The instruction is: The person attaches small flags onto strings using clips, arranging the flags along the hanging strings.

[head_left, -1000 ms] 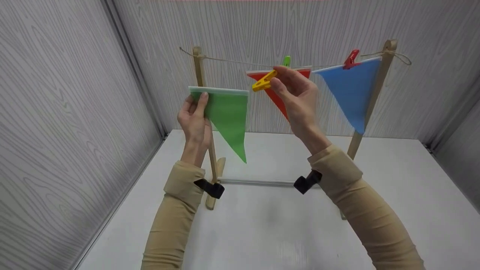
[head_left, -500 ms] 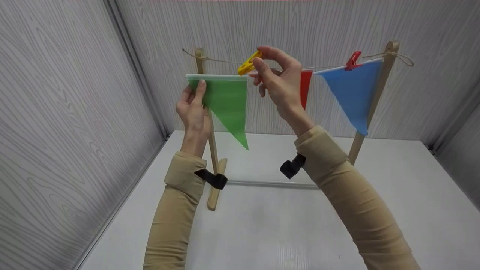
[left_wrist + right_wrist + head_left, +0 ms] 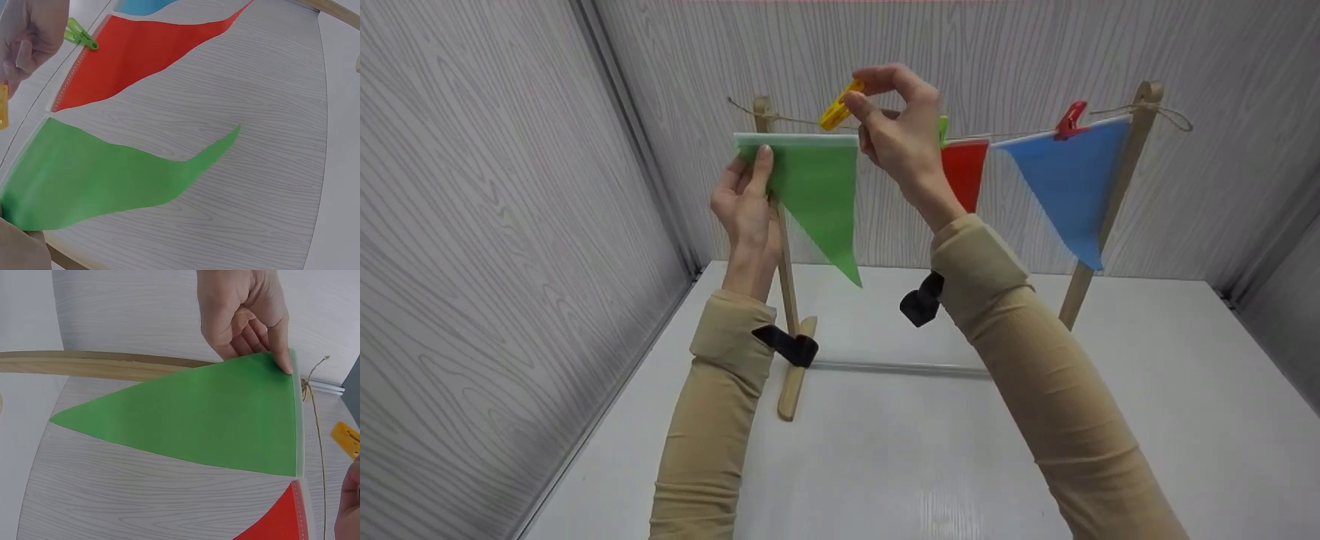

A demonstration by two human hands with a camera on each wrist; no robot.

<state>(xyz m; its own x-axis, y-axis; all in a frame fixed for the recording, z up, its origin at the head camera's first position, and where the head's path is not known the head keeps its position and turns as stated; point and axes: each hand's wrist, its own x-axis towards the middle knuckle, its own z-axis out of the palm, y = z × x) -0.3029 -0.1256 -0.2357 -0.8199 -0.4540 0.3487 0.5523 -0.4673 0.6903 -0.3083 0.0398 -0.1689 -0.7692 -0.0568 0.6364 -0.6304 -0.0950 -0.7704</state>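
Note:
My left hand [image 3: 746, 202] pinches a green triangular pennant [image 3: 821, 184] near the left end of its white top edge, thumb in front. The pennant's point hangs down to the right. Higher and to the right, my right hand [image 3: 904, 127] pinches a yellow clothespin [image 3: 840, 106] between thumb and fingers, just above the pennant's top edge. A thin twine [image 3: 319, 439] runs behind, close to that edge in the right wrist view; the pennant looks apart from it. Partly covered by my right hand, a red pennant [image 3: 129, 56] hangs from the twine by a green clothespin [image 3: 81, 35].
A blue pennant [image 3: 1069, 187] hangs at the right under a red clothespin [image 3: 1071, 120]. Two wooden posts hold the twine, the left post [image 3: 787, 285] behind my left arm and the right post [image 3: 1125, 172]. A rod [image 3: 900, 368] joins them low down on the white table [image 3: 885, 450].
Both hands have risen, the left lifting the green pennant up to the twine's height. My right hand has carried the yellow clothespin up and left, above the pennant's top edge.

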